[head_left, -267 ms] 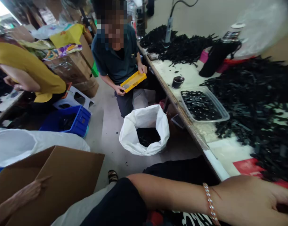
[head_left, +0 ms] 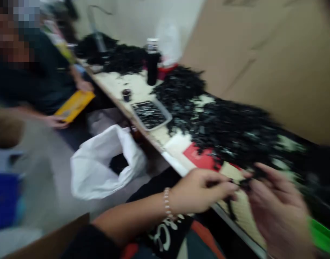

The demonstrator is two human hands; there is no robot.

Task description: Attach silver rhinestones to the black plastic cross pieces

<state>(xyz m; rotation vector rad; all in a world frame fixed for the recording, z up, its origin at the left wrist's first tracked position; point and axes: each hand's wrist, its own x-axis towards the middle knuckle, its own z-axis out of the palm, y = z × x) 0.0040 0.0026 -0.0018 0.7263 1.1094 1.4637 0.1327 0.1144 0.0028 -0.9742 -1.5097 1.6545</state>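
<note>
Both of the person's hands now meet above the near edge of the workbench (head_left: 112, 81); in the earlier frame, the left hand lies at the lower right border and the right hand is out of view. The camera view is also turned further right, so the cardboard panel (head_left: 262, 64) fills the upper right.

Left hand (head_left: 199, 192): thumb and forefinger are pressed together at the tips, pinching a small black piece (head_left: 244, 183). A beaded bracelet (head_left: 167, 203) encircles the wrist.

Right hand (head_left: 278, 205): thumb and fingers close on the black piece from the opposite side. Motion blur hides its outline; whether the two hands share one piece or hold two cannot be told.

Location of work: the black piece is between the fingertips of both hands, in front of the pile of black parts (head_left: 235, 129). A red sheet (head_left: 198, 156) lies on the bench beyond the left hand, partly under loose parts.

Adjacent items: a clear plastic tray (head_left: 167, 117) containing black parts sits farther along the bench, with a dark cup (head_left: 126, 95) and an upright black bottle (head_left: 152, 66) beyond it. A white sack (head_left: 91, 165) stands open beside the bench, dark contents inside. A co-worker grips a yellow tray (head_left: 75, 106) with two hands.
</note>
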